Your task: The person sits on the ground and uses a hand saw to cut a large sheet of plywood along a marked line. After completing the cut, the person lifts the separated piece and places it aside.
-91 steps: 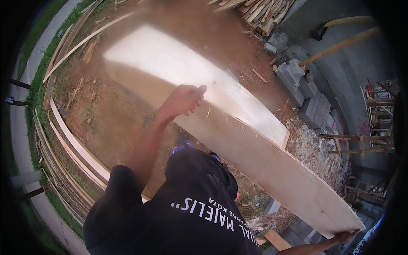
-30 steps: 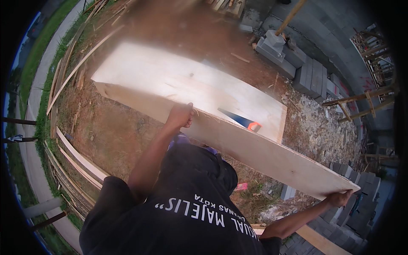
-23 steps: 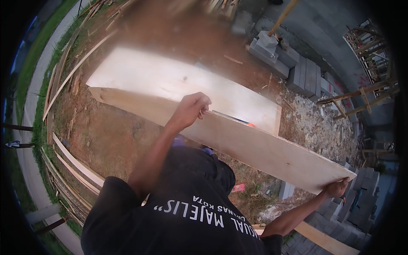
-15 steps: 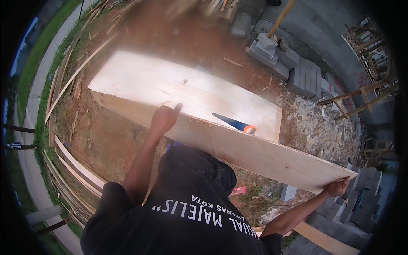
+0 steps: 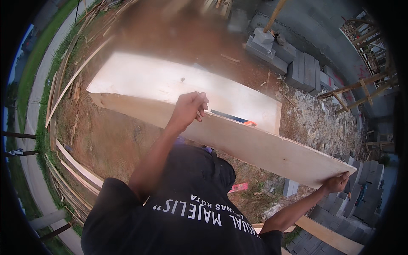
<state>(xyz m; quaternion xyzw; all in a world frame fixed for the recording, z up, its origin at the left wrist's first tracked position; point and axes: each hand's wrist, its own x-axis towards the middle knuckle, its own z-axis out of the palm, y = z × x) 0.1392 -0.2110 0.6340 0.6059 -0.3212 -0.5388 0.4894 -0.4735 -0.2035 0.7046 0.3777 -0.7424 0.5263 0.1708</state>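
A long plywood board [image 5: 263, 146] stretches across in front of me, its upper edge meeting a wide pale plywood panel [image 5: 229, 91] behind it. My right hand [image 5: 337, 182] grips the board's far right end, fingers wrapped round the corner. Above the board's edge, left of the middle, my left hand [image 5: 189, 109] is raised with its fingers curled in. Whether it holds anything small cannot be made out. Just right of it a handsaw [image 5: 231, 117] with a dark blade and orange handle lies on the panel, partly hidden behind the board's edge.
Grey blocks [image 5: 304, 70] are stacked by the wall at the upper right, and more blocks [image 5: 365, 182] stand at the lower right. Long timber strips [image 5: 78, 161] lie on the left. A wooden plank [image 5: 329, 236] sits near my right elbow. Rubble [image 5: 316, 123] covers ground beyond the panel.
My left hand has come off the board's edge and shifted right, its fingers now curled. Less of the handsaw shows above the edge. My right hand keeps its grip on the end.
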